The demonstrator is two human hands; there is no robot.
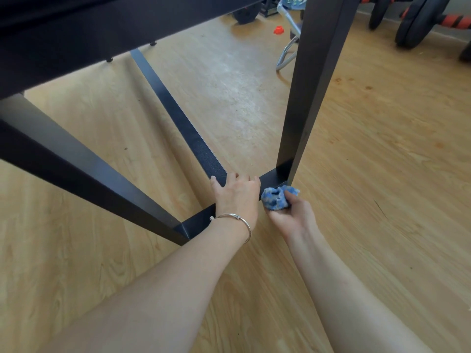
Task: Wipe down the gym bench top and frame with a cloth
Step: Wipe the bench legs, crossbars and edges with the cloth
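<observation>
Down at floor level, the blue cloth (276, 198) is seen bunched into a tight wad and clenched in the right hand (293, 215), fingers wrapped up around it from below. The wad is pressed against the near face of the black crossbar (271, 178), just beside the foot of the right leg (311, 98) of the bench frame. That leg is seen rising steeply, leaning slightly, out of the top of the view.

The same crossbar is grasped by the left hand (235, 197), touching-close to the cloth. The palm is laid on top, the fingers are hooked over the far edge and the thumb is spread out to the left. A thin silver bracelet (239, 220) is worn on that wrist. The hand is placed right where the long floor bar (173, 108) meets the crossbar; that bar is seen running away across the floor under the bench.

At the crossbar's left end, the left leg (89, 174) is joined at a corner and slants up and out of view to the left. Overhead, the dark underside of the bench top (63, 34) is spread across the upper left.

All of it is set on a pale wood-grain floor (382, 174). Farther back, a small red object (278, 29) is lying on the floor, with a bent chrome tube (286, 53) just beside it. Black dumbbells (418, 19) with orange-and-black handles are lined up along the wall at upper right.
</observation>
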